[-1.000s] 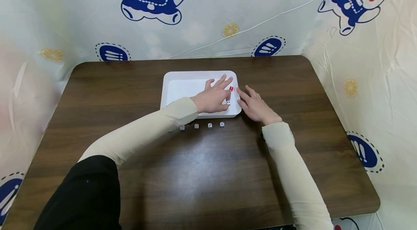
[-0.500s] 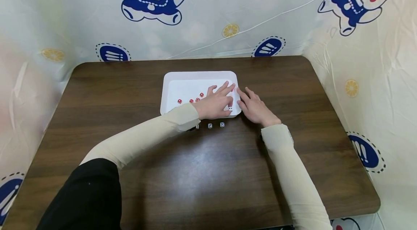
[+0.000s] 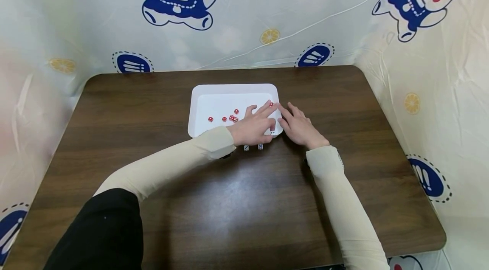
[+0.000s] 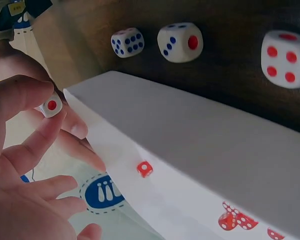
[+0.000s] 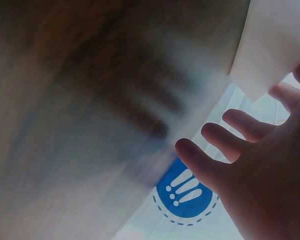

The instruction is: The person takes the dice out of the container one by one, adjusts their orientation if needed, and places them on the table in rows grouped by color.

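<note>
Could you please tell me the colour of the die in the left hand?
The die is white with a red dot, best seen in the left wrist view.

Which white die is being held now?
The white die pinched in the left hand at the tray's near right corner; other visible white dice rest on the table.

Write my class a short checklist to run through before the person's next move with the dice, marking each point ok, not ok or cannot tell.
1. White die pinched in the left hand: ok.
2. That die set down on the table: not ok, it is in the hand.
3. Right hand at the tray, by its right edge: ok.
4. Right hand pressing the tray firmly: cannot tell.
5. Visible red dice inside the tray: ok.
6. White dice outside the tray all countable: cannot tell; the left sleeve may hide some.
</note>
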{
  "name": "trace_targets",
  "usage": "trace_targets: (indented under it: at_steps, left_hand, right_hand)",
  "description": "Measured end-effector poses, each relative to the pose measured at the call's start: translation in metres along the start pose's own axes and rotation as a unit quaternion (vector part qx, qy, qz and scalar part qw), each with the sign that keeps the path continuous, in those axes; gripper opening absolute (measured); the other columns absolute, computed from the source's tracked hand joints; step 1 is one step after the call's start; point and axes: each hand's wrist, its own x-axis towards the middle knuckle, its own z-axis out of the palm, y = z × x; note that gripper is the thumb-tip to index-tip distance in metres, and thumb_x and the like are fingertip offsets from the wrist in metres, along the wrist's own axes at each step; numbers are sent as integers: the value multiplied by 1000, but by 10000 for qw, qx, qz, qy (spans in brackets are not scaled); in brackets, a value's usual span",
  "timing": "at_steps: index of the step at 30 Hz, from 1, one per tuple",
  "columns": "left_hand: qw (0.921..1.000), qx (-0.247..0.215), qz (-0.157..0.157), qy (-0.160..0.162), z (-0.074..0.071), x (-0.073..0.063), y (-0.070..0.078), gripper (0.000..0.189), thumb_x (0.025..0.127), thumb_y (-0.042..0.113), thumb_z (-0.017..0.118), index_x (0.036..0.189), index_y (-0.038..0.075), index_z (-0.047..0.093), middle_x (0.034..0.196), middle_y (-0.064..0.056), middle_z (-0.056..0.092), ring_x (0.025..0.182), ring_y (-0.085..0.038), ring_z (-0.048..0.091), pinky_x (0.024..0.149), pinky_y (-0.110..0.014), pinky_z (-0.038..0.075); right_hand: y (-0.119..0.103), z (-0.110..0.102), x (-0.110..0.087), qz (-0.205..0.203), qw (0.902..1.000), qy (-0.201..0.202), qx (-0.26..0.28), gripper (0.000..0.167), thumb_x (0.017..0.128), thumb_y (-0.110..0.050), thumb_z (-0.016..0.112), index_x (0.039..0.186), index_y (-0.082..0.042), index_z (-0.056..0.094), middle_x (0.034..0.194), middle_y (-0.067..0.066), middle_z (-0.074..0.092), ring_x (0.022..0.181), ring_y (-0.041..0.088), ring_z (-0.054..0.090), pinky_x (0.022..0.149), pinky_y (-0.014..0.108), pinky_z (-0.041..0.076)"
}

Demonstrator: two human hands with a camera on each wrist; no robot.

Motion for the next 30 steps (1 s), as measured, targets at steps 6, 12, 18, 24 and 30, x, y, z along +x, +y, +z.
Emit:
trace_targets:
  at_steps: [6,12,18,24,30]
  left_hand:
    - [10000,5,62,-1,4,-2,4,13,91,29,62,97,18,65,164,-8,9,152,-28,0,113,-60,14]
    - [9999,86,142,-4,6,-5,8,15,92,30,61,99,18,65,164,-8,13,152,-30,3,112,-61,17]
    - [9997,109,192,-87,10,-6,11,19,92,30,61,101,14,66,163,-10,15,152,-30,2,112,-62,17]
    - [9990,370,251,-17,17,-6,12,18,91,31,62,100,16,66,162,-11,17,152,-32,5,111,-61,19]
    - [9977,619,254,115,26,-6,13,18,91,33,63,98,18,67,162,-11,18,151,-32,8,110,-60,22]
  right_hand:
    - [0,0,0,4,10000,-17,-40,57,104,-43,31,156,-32,11,162,16,9,148,41,14,110,68,20]
    - [-1,0,0,34,10000,-10,-33,58,103,-44,31,156,-32,11,162,16,10,148,41,14,110,68,20]
    - [0,0,1,104,9999,-54,32,57,103,-46,29,156,-33,10,163,16,9,148,41,13,110,68,19]
    - [-1,-1,0,88,10000,-45,6,57,103,-46,30,156,-33,11,162,16,10,148,41,14,111,68,19]
    - [-1,0,1,36,10000,-32,-15,57,104,-42,31,156,-32,10,162,16,10,148,41,14,110,68,20]
